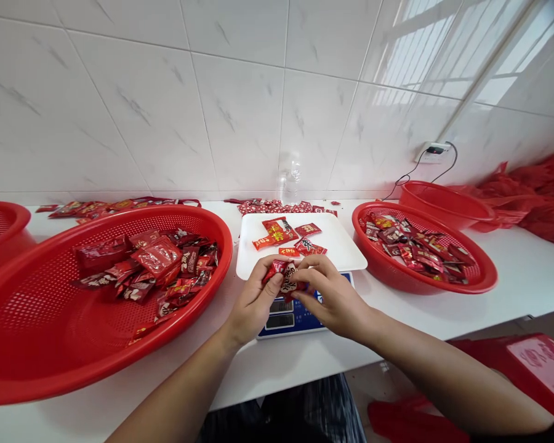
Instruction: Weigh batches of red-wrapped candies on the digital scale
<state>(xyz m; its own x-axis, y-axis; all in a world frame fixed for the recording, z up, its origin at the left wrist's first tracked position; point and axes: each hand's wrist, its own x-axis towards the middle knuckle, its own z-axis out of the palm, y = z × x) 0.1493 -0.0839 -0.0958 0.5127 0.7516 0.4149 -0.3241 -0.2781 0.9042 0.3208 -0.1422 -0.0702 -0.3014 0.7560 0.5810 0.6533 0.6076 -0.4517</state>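
Note:
Small red snack packets [288,282] are pinched between my two hands, above the near edge of the blue weighing scale [300,317]. My left hand [255,303] is closed on their left side, thumb on top. The fingers of my right hand [330,295] close on the right side, partly covering them. How many packets I hold I cannot tell. Just beyond my hands, the white tray [253,264] of the scale carries several red packets [279,230] lying loose. My wrists and hands hide part of the scale's display and keys.
Left stands a large red plastic basket [74,369] with many packets; right, a smaller red basket [425,284] also holds packets. Along the wall lie loose packets [92,208] and a clear plastic jar [290,178]. Red bags [530,191] and a wall socket [431,152] are at right.

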